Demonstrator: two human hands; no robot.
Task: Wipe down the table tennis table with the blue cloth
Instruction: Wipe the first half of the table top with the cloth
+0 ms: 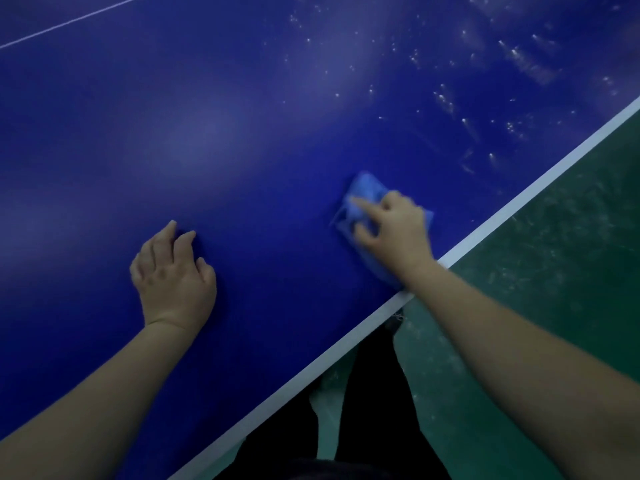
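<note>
The dark blue table tennis table (242, 140) fills most of the view, with a white line along its near edge. A crumpled blue cloth (363, 194) lies on the table close to that edge. My right hand (394, 226) presses down on the cloth, fingers spread over it and slightly blurred. My left hand (173, 275) rests on the bare table surface to the left, fingers loosely bent, holding nothing. White specks and wet-looking streaks (519, 64) cover the table's far right part.
A thin white centre line (69, 24) crosses the far left corner. Beyond the table's white edge stripe (519, 199) lies a green floor (554, 271) with pale scuffs. My dark trousers (367, 410) stand against the edge.
</note>
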